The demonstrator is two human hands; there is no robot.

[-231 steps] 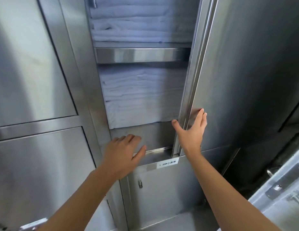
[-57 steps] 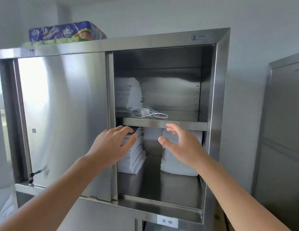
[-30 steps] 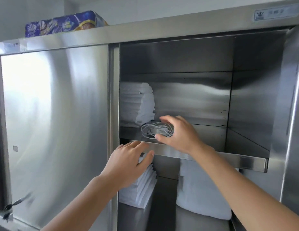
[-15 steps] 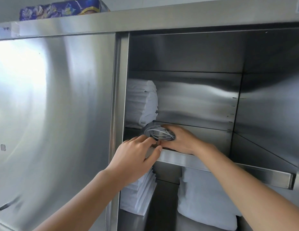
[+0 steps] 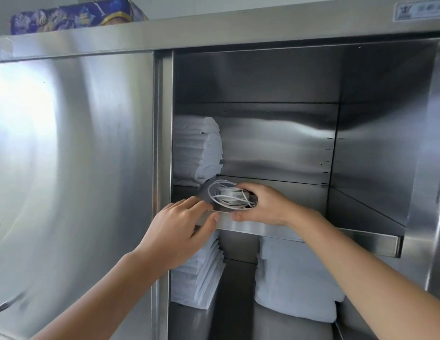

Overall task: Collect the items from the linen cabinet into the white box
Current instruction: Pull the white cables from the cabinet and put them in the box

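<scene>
**On the upper shelf, near edge: right hand has the cable coil**

Scene: the linen cabinet (image 5: 263, 30) is open on its right half, and a steel sliding door (image 5: 74, 168) covers the left half.

- The coiled white cable (image 5: 226, 196) sits at the near left end of the upper shelf (image 5: 312, 235), just right of a stack of folded white linen (image 5: 197, 148). There looks to be a small white block inside the loops.
- From the right, the right hand (image 5: 260, 204) has its fingers curled over the far side of the coil and its thumb low at the shelf's front lip. The coil is gripped between them. Cannot tell whether the coil is lifted or resting on the shelf.
- Just left of the coil, the left hand (image 5: 179, 231) shows its back to the camera, fingers near straight and loosely spread, holding nothing. Its fingertips reach the shelf's near edge and its thumb lies against the front lip. Cannot tell whether the fingertips touch the cable.

Lower compartment:
- A fanned stack of white cloths (image 5: 201, 273) is on the left, partly behind the left hand.
- A thicker white stack (image 5: 295, 285) is on the right, with a strip of bare steel between the two.

Cabinet top:
- A blue patterned package (image 5: 74, 13) is on the left.
- A small label plate (image 5: 420, 11) is on the top rail at the right, text unreadable.
</scene>
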